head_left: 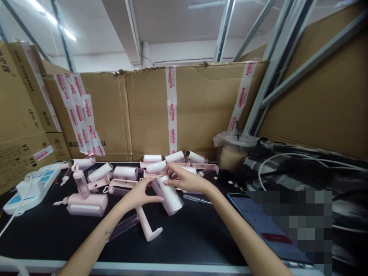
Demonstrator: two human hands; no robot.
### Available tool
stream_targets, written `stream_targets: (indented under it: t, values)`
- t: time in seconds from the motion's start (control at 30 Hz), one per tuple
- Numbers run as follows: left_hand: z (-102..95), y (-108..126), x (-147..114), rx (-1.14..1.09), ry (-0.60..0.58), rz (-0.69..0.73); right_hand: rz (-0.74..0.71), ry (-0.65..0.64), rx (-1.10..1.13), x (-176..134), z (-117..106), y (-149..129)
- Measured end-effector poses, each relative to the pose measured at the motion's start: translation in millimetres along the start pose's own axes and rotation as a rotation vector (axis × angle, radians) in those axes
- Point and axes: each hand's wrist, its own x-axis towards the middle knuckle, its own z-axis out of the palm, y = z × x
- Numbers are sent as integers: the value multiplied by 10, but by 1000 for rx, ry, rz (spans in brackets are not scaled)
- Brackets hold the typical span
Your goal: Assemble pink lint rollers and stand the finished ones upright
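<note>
Here, 1 black tabletop (201,237), cardboard walls (149,111), perhaps dark fabric (281,176).

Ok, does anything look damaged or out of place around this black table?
Yes: the rear cardboard panel has a ragged top edge, torn in spots. A drink cup also looks out of place, standing right of the lint roller parts, where a spill could reach them.

White roll (171,195), smooth and cylindrical, slanting from upper left to lower right, set along a see-through pinkish cover (157,189), cover edges showing beside and past the roll's lower end, over the black bench (201,237).
</note>
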Motion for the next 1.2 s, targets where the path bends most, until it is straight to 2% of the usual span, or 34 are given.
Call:
stream_targets:
  t: [0.1, 0.2, 0.33, 0.4, 0.47, 0.53, 0.67, 0.73, 0.8, 0.9, 1.0, 1.07, 1.2]
  values:
    - [-12, 46, -61, 204, 11, -55, 23, -19, 31, -43, -106, 45]
    - [-33, 87, -87, 227, 11, -79, 24, 51, 93, -114, -221, -7]
    - [-61, 187, -82, -9, 106, 28, -52, 236, 249, -115, -131, -189]
    - [-90, 247, -86, -188, 93, 92, -113, 275, 286, -87, -26, -268]
    - [-140, 280, -103, -265, 85, 114, -159, 281, 236, -71, 47, -292]
    - [-204, 273, -129, -216, 141, 98, -178, 219, 106, -68, 77, -246]
    - [-290, 196, -159, -33, 309, 63, -122, -91, -207, -59, 168, -28]
    - [-285, 175, -160, 0, 303, 65, -73, -189, -277, -45, 243, 58]
    - [-256, 180, -160, -2, 269, 75, -60, -221, -259, -38, 270, 85]
    - [-204, 205, -162, 11, 244, 91, -71, -118, -104, -57, 164, 21]
    - [-173, 214, -163, 18, 243, 92, -34, 137, 84, -73, 37, -92]
    - [-166, 211, -160, 11, 229, 90, -17, 251, 175, -61, 38, -144]
    - [-170, 213, -164, 6, 192, 99, -52, 300, 308, 2, 193, -165]
